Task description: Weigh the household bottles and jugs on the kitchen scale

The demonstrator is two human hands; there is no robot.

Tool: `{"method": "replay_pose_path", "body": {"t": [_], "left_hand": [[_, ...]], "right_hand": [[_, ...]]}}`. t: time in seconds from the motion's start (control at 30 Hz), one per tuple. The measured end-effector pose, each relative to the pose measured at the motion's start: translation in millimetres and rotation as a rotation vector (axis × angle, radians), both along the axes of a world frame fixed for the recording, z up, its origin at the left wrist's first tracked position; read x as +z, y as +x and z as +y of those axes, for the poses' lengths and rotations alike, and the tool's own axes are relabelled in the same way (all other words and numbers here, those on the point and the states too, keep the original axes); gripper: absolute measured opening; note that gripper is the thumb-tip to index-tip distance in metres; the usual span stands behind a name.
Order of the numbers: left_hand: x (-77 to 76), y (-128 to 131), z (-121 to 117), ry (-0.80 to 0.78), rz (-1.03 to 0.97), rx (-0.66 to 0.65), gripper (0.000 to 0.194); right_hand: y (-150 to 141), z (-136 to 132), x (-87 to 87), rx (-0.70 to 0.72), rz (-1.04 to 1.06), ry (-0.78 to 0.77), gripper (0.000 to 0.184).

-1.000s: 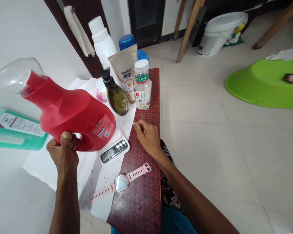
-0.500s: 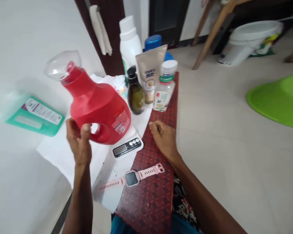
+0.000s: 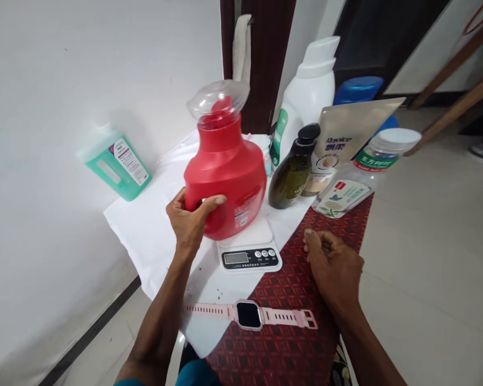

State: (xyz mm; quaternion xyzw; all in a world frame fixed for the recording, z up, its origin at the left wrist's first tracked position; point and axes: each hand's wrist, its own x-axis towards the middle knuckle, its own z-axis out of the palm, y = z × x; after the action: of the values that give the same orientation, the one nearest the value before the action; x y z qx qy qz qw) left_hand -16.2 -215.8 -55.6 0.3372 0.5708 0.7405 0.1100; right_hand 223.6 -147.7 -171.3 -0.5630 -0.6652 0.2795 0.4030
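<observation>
My left hand point(image 3: 193, 217) grips a red detergent bottle point(image 3: 229, 171) by its handle. A clear cap point(image 3: 219, 99) tops its red spout. The bottle is over the white kitchen scale point(image 3: 249, 257); whether its base rests fully on the platform I cannot tell. Dark and blank is the scale's display. My right hand point(image 3: 334, 268) is curled on the patterned red table cover point(image 3: 282, 348), with nothing visible in its fingers. Between my forearms lies a pink-strapped smartwatch point(image 3: 248, 314), stretched out flat.
Behind the scale stand a dark pump bottle point(image 3: 292, 177), a beige Rejoice tube point(image 3: 342, 134), a clear jar with white lid point(image 3: 346, 187) and a white bottle point(image 3: 309, 91). A green liquid bottle point(image 3: 123, 166) is at left on white cloth point(image 3: 145, 225), near the wall.
The view has swung left, so the table items appear farther right. The red bottle, tilted before, is now more upright over the scale, still in my left hand. My right hand stays curled.
</observation>
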Motion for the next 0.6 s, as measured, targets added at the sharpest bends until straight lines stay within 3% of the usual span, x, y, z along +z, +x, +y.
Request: {"method": "replay_pose_path", "body": {"t": [0.17,0.33,0.6], "left_hand": [[2.1,-56.0,-15.7,0.039,0.045,0.275,0.041],[-0.5,-122.5,-36.7,-0.061,0.157,0.559,0.043],[-19.7,-201.5,-43.6,-0.051,0.124,0.701,0.049]], "right_hand": [[-3.3,-1.4,7.0,-0.008,0.038,-0.045,0.058],[-3.3,-0.2,5.5,-0.011,0.020,-0.052,0.058],[-6.2,1.0,5.5,-0.028,-0.046,-0.030,0.051]]}}
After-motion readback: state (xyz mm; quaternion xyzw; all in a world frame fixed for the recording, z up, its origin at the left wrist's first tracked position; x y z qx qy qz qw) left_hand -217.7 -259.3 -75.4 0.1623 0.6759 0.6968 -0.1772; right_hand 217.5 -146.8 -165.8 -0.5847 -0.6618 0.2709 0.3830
